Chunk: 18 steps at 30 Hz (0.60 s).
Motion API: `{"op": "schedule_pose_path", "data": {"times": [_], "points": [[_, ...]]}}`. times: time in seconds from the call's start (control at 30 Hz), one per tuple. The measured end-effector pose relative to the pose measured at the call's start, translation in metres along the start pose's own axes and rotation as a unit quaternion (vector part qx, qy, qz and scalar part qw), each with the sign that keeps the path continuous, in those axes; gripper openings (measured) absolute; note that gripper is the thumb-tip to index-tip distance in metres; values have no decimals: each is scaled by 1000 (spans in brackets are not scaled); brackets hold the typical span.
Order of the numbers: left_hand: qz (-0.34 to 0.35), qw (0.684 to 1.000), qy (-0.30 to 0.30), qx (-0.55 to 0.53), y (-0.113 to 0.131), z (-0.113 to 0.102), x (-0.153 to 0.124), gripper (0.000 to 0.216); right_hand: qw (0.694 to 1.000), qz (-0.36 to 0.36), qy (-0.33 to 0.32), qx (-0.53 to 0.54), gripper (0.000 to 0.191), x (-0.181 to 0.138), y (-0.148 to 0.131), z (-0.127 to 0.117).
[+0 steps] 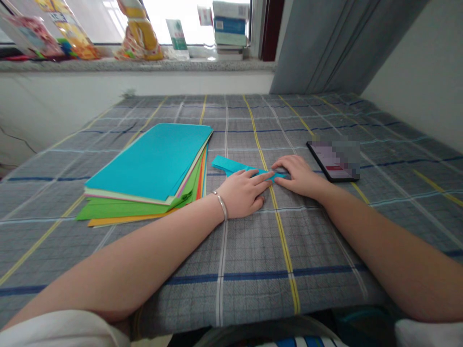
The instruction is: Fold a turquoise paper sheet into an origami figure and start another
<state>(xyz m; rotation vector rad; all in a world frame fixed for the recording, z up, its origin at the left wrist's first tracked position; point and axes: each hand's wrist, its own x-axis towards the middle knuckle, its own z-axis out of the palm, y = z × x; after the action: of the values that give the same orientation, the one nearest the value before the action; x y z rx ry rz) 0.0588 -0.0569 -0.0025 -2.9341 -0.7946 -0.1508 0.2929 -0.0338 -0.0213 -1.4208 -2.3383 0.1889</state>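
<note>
A narrow strip of folded blue paper [231, 165] lies at a slant on the plaid cloth, its left end showing two layers. My left hand [245, 193], with a silver bangle at the wrist, rests flat over the strip's middle, fingers stretched out and pressing on it. At the strip's right end, my right hand [294, 176] has its thumb and curled fingers around the paper's tip. Part of the strip is hidden beneath my left fingers. Left of my hands sits a stack of coloured paper [155, 159], blue on top, with green, orange and other sheets showing underneath.
The grey plaid cloth [253, 250] covers the table. A phone [333, 161] lies right of my right hand. Along the windowsill [195, 65] behind stand snack bags [68, 29], a yellow figure-shaped item [139, 31] and several boxes [229, 24]. A grey curtain [318, 43] hangs at the right.
</note>
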Motion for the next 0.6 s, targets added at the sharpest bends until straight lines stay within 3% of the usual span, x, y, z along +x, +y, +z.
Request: {"op": "schedule_pose_path", "data": {"times": [0.2, 0.6], "points": [[-2, 1000, 1, 10, 2, -2, 0, 51, 999, 43, -26, -21, 40, 3, 4, 10], [-10, 1000, 3, -3, 2, 2, 4, 50, 999, 22, -37, -5, 42, 4, 15, 3]]}}
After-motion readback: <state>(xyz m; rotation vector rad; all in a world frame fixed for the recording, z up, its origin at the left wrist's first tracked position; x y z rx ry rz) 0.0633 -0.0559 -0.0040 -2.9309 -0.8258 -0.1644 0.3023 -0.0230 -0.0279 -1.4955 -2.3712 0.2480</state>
